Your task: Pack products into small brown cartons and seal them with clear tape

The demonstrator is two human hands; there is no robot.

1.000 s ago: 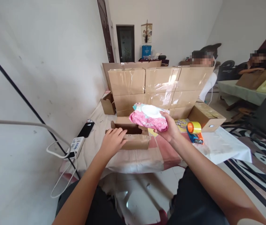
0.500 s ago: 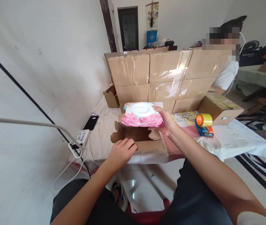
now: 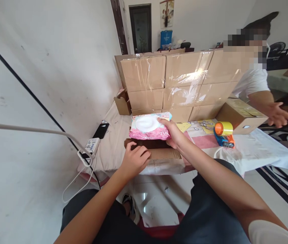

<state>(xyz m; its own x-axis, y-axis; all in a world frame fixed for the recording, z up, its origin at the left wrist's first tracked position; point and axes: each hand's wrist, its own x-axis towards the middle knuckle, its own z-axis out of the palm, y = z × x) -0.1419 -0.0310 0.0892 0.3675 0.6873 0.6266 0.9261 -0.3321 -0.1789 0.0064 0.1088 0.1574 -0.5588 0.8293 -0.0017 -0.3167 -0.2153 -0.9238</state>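
My right hand (image 3: pixel 172 134) grips the right end of a pink and white pack of wet wipes (image 3: pixel 150 134), thumb on top near the white lid. The pack hangs over an opened cardboard box (image 3: pixel 165 154) at the table's near edge and hides much of its inside. At the box's front left, my left hand (image 3: pixel 136 156) has its fingers bent over the rim, holding the box.
Behind the box rises a wall of taped cartons (image 3: pixel 144 74). A tape dispenser (image 3: pixel 224 134) and another carton (image 3: pixel 245 115) stand on the right. A phone (image 3: pixel 101 130) and a white power strip (image 3: pixel 92 145) lie left. A co-worker's hand (image 3: pixel 279 115) extends behind the right carton.
The wipes pack has shifted slightly left over the box, its lid tilting. My left hand has moved a little on the rim. The co-worker's arm now reaches out on the right.
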